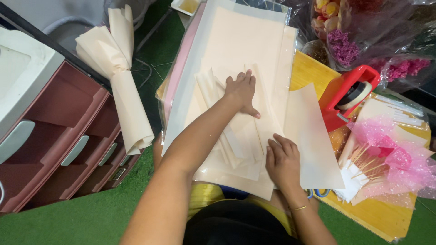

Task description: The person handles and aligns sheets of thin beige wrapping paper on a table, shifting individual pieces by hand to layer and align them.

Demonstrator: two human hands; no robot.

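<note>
Cream paper sheets (236, 131), several already creased into narrow folds, stacked mid-counter (309, 68). Left hand (242, 90) pressed flat, grip open; right hand (282, 161) likewise open, flattening the near edge. Probably more folding left; one sheet (313, 140) lying unfolded alongside.

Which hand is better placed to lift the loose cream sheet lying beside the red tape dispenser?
Right, probably. The right hand rests flat at the edge of the loose cream sheet, near the red tape dispenser. The left hand presses the folded paper strips farther up the stack, away from that sheet.
</note>
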